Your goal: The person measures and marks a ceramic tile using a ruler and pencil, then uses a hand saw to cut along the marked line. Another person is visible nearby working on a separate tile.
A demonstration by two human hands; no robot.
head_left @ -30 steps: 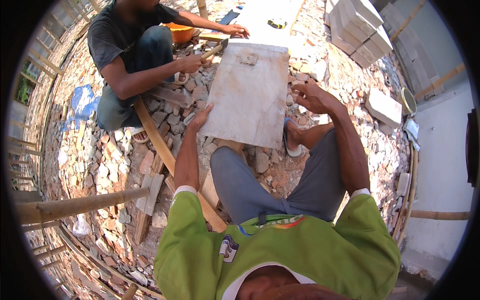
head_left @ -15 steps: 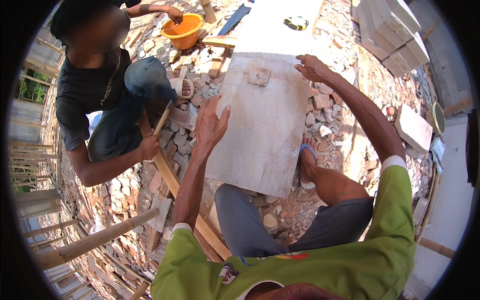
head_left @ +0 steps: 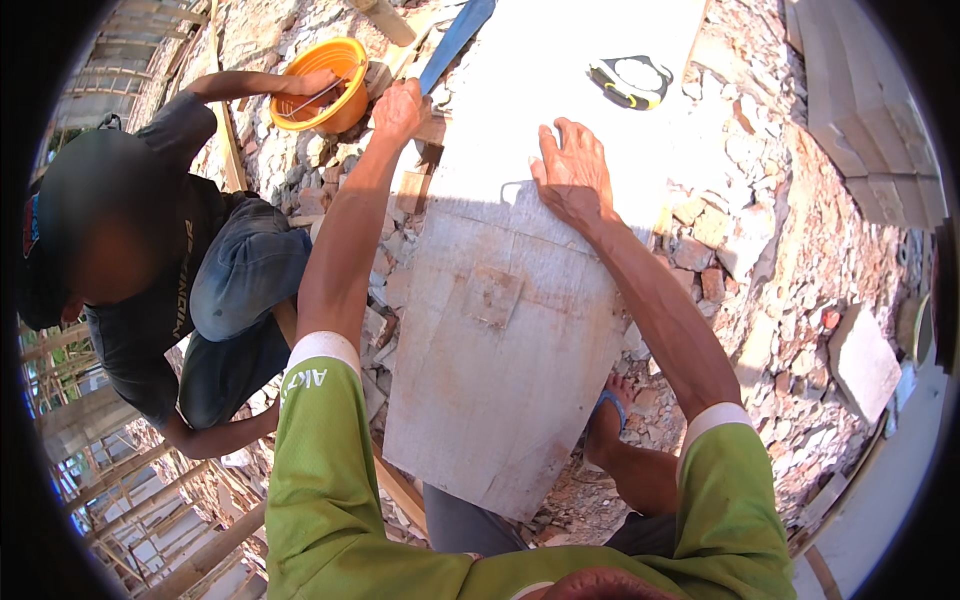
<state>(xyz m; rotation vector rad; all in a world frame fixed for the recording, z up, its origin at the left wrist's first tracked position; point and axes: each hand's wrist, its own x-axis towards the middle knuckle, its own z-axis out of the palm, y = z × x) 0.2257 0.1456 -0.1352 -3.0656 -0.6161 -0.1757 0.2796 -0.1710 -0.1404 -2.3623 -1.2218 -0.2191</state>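
A long pale board (head_left: 480, 400) lies across the rubble in front of me, its far half washed out by sunlight. My left hand (head_left: 400, 110) reaches past its left edge, fingers closed around the narrow near end of a blue, saw-like blade (head_left: 457, 42). On the board my right hand (head_left: 577, 178) rests palm down with its fingers stretched out, and nothing shows in it. Between me and that hand, a small square wooden piece (head_left: 492, 295) sits on the board. Farther off to the right lies a black and yellow tape measure (head_left: 632, 82).
At the left a co-worker (head_left: 130, 270) crouches, one hand in an orange basin (head_left: 345, 95) with a thin metal rod. Broken bricks (head_left: 710, 225) cover the ground. Pale blocks (head_left: 875, 120) are stacked at the far right; a loose slab (head_left: 863, 362) lies nearer.
Both my hands have moved forward: the left has closed on the blue blade, the right has come down onto the board. The co-worker's near hand has lowered, and its tool no longer shows.
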